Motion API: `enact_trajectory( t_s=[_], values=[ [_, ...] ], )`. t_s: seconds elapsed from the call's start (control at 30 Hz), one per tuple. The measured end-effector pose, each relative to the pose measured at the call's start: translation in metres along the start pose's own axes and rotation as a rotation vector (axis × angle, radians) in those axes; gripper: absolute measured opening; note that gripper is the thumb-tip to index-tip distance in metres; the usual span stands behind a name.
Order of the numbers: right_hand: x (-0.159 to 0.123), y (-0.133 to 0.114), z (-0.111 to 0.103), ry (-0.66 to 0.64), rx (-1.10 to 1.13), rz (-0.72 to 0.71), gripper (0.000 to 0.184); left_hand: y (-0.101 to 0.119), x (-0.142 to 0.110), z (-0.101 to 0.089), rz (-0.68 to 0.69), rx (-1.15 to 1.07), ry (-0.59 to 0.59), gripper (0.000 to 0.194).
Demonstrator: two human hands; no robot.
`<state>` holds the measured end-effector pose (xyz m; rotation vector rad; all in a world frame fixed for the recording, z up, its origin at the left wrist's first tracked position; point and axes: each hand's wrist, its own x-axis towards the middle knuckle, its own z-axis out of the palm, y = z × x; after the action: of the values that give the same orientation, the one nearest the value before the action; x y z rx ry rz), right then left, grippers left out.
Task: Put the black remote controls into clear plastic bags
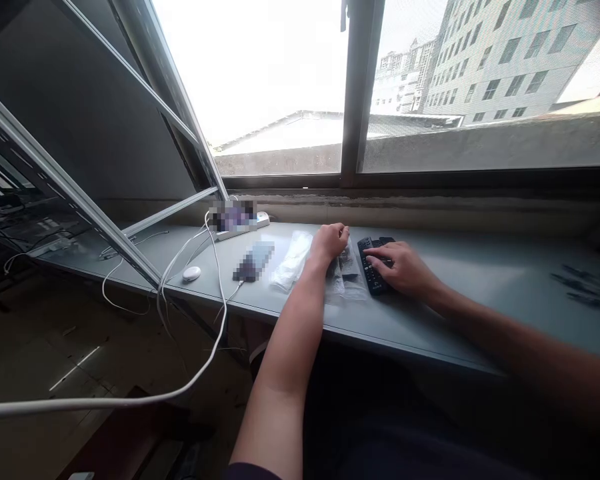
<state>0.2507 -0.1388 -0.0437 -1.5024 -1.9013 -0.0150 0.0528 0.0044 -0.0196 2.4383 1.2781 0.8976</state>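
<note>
My left hand (330,243) is closed, its fingers curled over the clear plastic bags. Whatever it holds, if anything, is hidden behind the fingers. One bag (293,262) lies left of the wrist and looks whitish; another bag (350,267), with dark contents, lies to the right under the hand. Just beside it, a black flat slab (375,281) with rows of small pale marks rests on the table; its kind is unclear. Over its right part reaches my right hand (404,268), index finger stretched across the slab and thumb apart below it.
On the grey table (480,287) sit a blurred phone (254,261) with a cable, a white round object (191,273) and a power strip (263,219). White cables (220,293) hang over the front edge. A metal frame (80,193) slants at left; several dark pieces (587,287) lie at right.
</note>
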Motion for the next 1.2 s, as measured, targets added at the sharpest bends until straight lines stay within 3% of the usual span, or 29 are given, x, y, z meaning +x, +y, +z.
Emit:
enact_trajectory(
  t_s=[0.3,0.57,0.87,1.1,1.2],
  values=[
    [-0.003,0.004,0.001,-0.040,-0.048,-0.049,0.039,0.003,-0.002,-0.005,-0.014,0.002,-0.011,0.042],
    [-0.006,-0.008,-0.007,-0.152,-0.057,-0.203,0.054,0.002,-0.002,-0.003,-0.017,0.016,-0.009,0.043],
    [-0.009,-0.004,-0.004,-0.193,-0.194,-0.153,0.070,0.001,-0.001,-0.003,-0.012,0.037,-0.018,0.043],
    [-0.009,-0.019,-0.014,-0.253,-0.130,-0.209,0.068,0.002,-0.001,-0.002,-0.019,0.064,-0.026,0.044],
    [-0.009,-0.018,-0.013,-0.259,-0.153,-0.196,0.068,0.001,-0.002,-0.002,-0.014,0.065,-0.051,0.036]
  ],
)
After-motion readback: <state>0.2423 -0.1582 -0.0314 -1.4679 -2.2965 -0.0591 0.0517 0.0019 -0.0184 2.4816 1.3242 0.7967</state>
